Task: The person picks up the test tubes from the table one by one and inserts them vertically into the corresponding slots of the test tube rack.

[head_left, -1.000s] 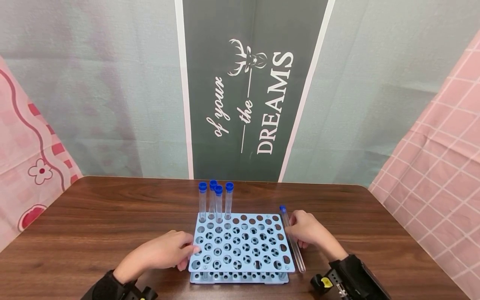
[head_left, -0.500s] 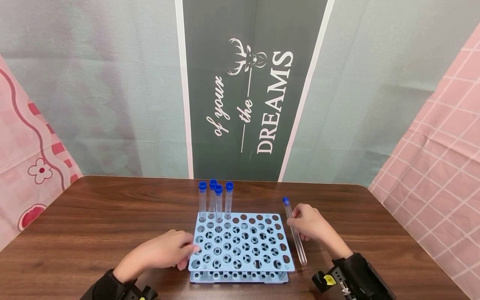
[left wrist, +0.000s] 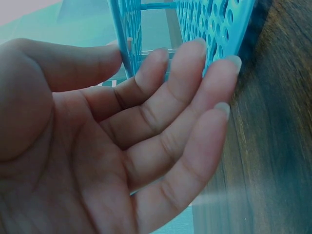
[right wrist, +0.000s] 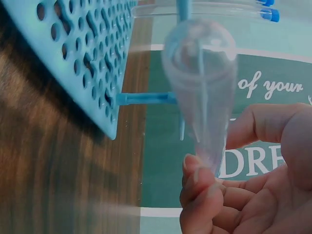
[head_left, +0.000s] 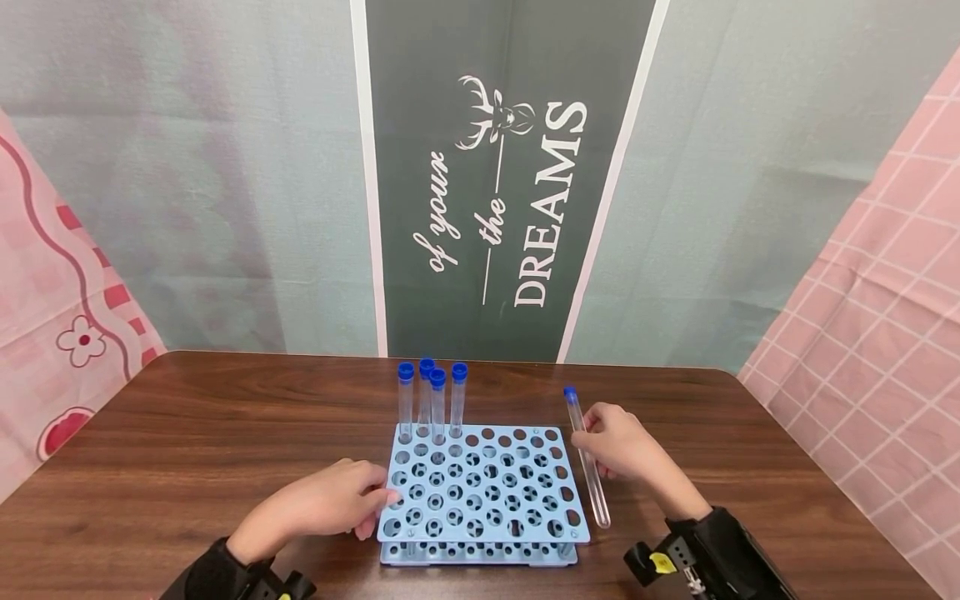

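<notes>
A light-blue test tube rack point(head_left: 482, 492) with rows of round holes stands on the table. Its left edge is held by my left hand point(head_left: 330, 500): the thumb lies on the top plate, the fingers curl below it, as the left wrist view point(left wrist: 146, 126) confirms. Just right of the rack, my right hand point(head_left: 618, 442) pinches a clear test tube point(head_left: 590, 475) with a blue cap, tilted, cap end away from me. The tube's rounded bottom point(right wrist: 200, 53) faces the right wrist camera, hiding its cap there.
Several blue-capped tubes point(head_left: 437, 408) stand upright in the rack's back left holes. The brown wooden table point(head_left: 225, 433) extends on both sides. A curtain point(head_left: 510, 250) with printed lettering hangs behind its far edge.
My right hand has lifted the test tube and shifted slightly away from me, first a little right, then slightly back left. The left hand and rack have stayed in place.
</notes>
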`<action>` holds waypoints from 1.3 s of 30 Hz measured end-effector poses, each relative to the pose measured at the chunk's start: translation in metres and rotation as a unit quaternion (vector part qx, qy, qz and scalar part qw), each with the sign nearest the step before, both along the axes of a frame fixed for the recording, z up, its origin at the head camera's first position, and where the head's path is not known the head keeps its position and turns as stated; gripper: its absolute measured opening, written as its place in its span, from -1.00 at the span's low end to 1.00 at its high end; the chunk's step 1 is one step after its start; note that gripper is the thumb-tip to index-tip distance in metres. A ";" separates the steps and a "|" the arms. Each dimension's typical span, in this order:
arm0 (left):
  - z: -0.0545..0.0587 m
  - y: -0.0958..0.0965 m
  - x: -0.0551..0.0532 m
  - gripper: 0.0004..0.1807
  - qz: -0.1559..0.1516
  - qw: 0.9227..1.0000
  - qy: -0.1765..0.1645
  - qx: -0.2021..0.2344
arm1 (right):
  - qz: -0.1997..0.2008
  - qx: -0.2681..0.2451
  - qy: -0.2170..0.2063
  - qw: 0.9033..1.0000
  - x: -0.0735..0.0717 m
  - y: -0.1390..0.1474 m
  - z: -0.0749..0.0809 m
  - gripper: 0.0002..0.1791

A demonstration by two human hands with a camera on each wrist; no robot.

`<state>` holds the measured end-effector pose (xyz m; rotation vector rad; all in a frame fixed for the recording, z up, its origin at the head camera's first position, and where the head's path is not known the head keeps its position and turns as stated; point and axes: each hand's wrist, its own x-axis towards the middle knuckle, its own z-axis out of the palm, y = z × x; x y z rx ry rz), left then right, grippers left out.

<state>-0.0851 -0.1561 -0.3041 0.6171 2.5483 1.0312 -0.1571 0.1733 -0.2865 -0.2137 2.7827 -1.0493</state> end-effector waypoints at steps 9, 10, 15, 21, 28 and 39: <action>-0.001 -0.001 0.000 -0.70 -0.002 1.000 0.006 -0.002 | 0.021 -0.008 0.008 1.000 0.003 -0.001 0.008 -0.82; -0.001 -0.001 0.000 -0.70 -0.002 1.000 0.007 -0.003 | 0.026 -0.013 0.004 1.000 0.003 -0.001 0.008 -0.81; -0.001 0.000 0.000 -0.70 -0.001 1.000 0.005 -0.004 | 0.055 -0.039 -0.010 0.998 0.003 0.001 0.010 -0.76; 0.000 0.000 0.000 -0.70 0.000 1.000 0.002 -0.006 | 0.104 -0.069 -0.028 0.992 0.002 0.001 0.012 -0.78; 0.000 0.000 0.000 -0.71 0.002 1.000 -0.001 -0.007 | 0.118 -0.098 -0.035 0.988 0.004 -0.001 0.014 -0.86; -0.001 0.000 0.000 -0.70 0.000 1.000 0.000 -0.004 | 0.124 -0.128 -0.027 0.984 0.007 -0.004 0.019 -0.85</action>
